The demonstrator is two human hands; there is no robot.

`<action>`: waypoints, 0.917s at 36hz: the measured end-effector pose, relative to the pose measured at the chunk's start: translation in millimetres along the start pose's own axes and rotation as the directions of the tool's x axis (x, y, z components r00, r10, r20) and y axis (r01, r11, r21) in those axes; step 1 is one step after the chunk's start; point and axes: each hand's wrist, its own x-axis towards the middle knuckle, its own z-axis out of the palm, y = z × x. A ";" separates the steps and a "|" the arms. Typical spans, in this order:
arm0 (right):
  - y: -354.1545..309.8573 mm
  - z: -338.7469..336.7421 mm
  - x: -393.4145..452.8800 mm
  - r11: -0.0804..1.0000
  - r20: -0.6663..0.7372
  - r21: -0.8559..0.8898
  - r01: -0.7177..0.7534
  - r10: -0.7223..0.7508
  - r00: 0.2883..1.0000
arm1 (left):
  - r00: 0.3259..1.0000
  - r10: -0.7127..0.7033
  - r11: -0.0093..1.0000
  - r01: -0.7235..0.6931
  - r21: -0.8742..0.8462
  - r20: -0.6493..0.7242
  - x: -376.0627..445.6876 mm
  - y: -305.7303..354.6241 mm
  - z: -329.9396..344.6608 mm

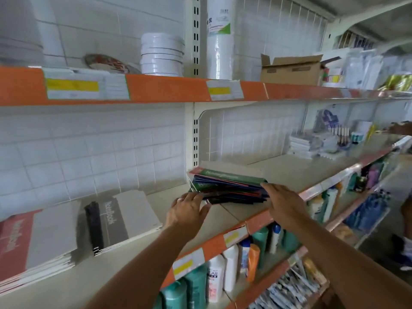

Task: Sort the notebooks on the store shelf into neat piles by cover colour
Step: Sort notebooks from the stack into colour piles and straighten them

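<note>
On the lower shelves, shampoo bottles (pixel 215 278) are seen nearest. Above them, the mixed stack of notebooks (pixel 229 186) lies on the middle shelf (pixel 289 175), flanked by both hands. The left hand (pixel 188 210) is laid against its near-left corner, the right hand (pixel 282 201) against its right edge, fingers straight, nothing gripped. A grey-covered pile (pixel 120 219) and a red-covered pile (pixel 33 246) are set further left.
</note>
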 end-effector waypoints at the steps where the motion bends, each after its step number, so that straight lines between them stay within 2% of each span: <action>1: 2.0 0.1 6.2 1.000 0.010 -0.002 -0.005 0.005 1.000 | 1.000 0.003 1.000 -0.003 0.008 -0.007 6.1 2.6 1.3; 6: 24.4 17.4 48.5 0.997 -0.018 0.004 0.071 -0.071 0.997 | 0.999 -0.011 0.999 0.013 0.038 -0.051 40.9 16.6 11.3; 11: 43.5 31.6 88.2 0.973 0.028 -0.023 0.231 -0.230 0.973 | 0.992 -0.072 0.996 0.077 0.038 -0.104 62.7 31.3 22.4; 16: 58.3 44.9 124.0 0.909 0.064 -0.032 0.415 -0.412 0.909 | 0.973 -0.180 0.982 0.186 0.034 -0.143 73.3 48.0 29.1; 20: 66.2 52.6 136.2 0.839 0.028 -0.004 0.543 -0.543 0.839 | 0.950 -0.250 0.964 0.263 0.049 -0.188 76.4 65.5 31.5; 29: 80.2 40.2 136.0 0.759 -0.066 0.034 0.651 -0.648 0.759 | 0.889 -0.397 0.910 0.414 0.029 -0.228 64.0 108.1 42.6; 33: 76.0 45.1 135.7 0.727 -0.125 -0.029 0.686 -0.684 0.719 | 0.843 -0.473 0.877 0.479 -0.043 -0.256 64.8 117.8 45.9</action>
